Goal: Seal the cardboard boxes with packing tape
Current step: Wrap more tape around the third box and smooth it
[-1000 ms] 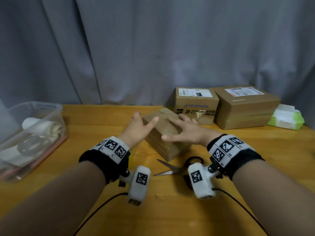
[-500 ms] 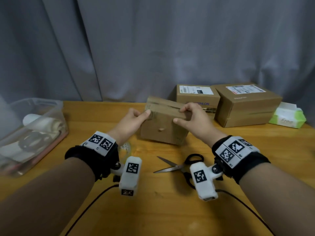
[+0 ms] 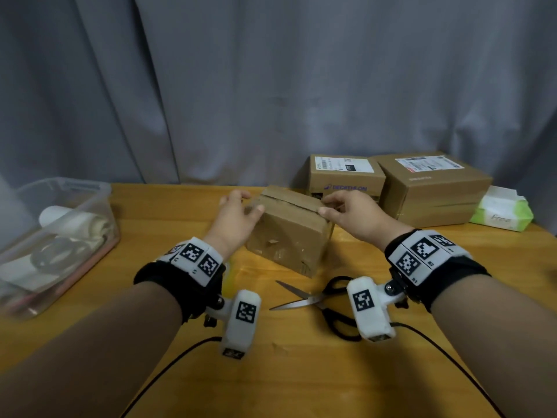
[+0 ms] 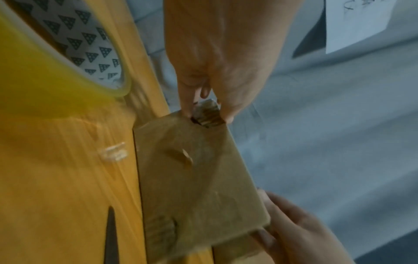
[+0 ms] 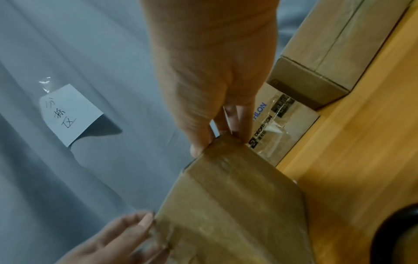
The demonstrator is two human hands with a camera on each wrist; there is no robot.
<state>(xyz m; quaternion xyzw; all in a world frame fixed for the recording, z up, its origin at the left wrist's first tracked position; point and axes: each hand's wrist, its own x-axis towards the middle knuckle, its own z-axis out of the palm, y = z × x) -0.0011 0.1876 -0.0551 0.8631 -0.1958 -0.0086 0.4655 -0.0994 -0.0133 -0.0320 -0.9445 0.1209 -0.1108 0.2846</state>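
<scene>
Clear plastic storage tub [image 3: 99, 206] with rolls and rings inside, sitting way off to the left of the small brown cardboard box [image 3: 289, 236]. Yellowish roll of packing tape [image 4: 52, 71] near the box's left side, mostly hidden under the left wrist from the head view. Left hand [image 3: 238, 215] pinching the box's upper left corner, thumb on the near face, fingers curled over the top edge. Box itself standing on the wooden table [image 3: 301, 372], roughly mid-table, tipped up so a narrow face with a slit between the flaps [image 3: 292, 200] points upward. Black-handled scissors [image 3: 319, 300] lying open just in front of the box. Right hand [image 3: 352, 215] pinching the box's upper right corner the same way, thumb in front, fingers behind. Two bigger brown cardboard boxes with white shipping labels [image 3: 346, 179] [image 3: 434, 188] behind and right of the small box, touching each other. Green and white pack of tissues [image 3: 501, 212] farthest right.
</scene>
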